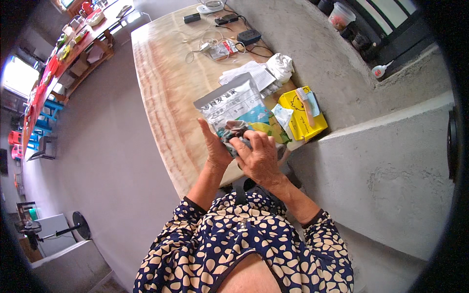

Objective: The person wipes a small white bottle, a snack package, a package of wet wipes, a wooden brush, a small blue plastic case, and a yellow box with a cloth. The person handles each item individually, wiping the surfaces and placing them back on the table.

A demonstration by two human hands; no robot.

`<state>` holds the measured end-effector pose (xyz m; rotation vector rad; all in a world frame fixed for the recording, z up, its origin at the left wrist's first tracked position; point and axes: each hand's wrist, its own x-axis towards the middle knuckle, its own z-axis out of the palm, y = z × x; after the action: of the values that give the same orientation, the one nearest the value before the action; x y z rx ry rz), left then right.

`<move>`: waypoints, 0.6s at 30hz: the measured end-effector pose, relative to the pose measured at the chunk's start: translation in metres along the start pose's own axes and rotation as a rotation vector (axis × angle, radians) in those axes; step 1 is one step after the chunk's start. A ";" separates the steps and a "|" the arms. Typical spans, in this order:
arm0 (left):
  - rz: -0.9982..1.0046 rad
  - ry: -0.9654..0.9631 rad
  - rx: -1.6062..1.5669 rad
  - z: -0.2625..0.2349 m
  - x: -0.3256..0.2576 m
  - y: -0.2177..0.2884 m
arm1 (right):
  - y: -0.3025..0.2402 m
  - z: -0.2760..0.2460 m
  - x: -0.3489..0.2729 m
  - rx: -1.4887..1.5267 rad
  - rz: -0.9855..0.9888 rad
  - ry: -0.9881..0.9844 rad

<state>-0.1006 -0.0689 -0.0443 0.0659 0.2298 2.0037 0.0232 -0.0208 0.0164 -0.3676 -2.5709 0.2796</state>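
Over the near edge of the table (pixel 156 88), a crumpled, dark multicoloured piece of cloth (pixel 235 131) is bunched between my hands. My left hand (pixel 215 146) cups it from the left, thumb sticking up and the other fingers mostly hidden. From the right, my right hand (pixel 260 157) presses bent fingers onto the cloth. Just beyond my hands is a large silver-grey pouch (pixel 232 100) with blue, green and yellow print. My hands and the cloth cover its lower part, and I cannot tell whether they touch it.
Right of the pouch, a yellow box (pixel 316 128) carries a wooden-handled brush (pixel 307 105). Papers (pixel 254 74) and a crumpled white bag (pixel 280 67) lie beyond. White cables (pixel 207 44) and a black adapter (pixel 249 36) are farther back. A concrete ledge (pixel 391 171) stands at right.
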 end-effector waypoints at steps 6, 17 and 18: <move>-0.159 0.296 0.231 -0.004 -0.004 -0.006 | 0.068 0.006 0.034 -0.003 0.364 0.147; -0.078 0.219 0.050 -0.009 0.010 -0.008 | 0.059 0.027 -0.015 0.151 0.418 0.245; -0.063 0.222 0.028 -0.011 0.012 -0.010 | 0.050 0.038 -0.023 0.133 0.379 0.293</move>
<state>-0.0983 -0.0555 -0.0580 -0.1454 0.3972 1.9441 0.0323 0.0146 -0.0399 -0.7844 -2.1713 0.4906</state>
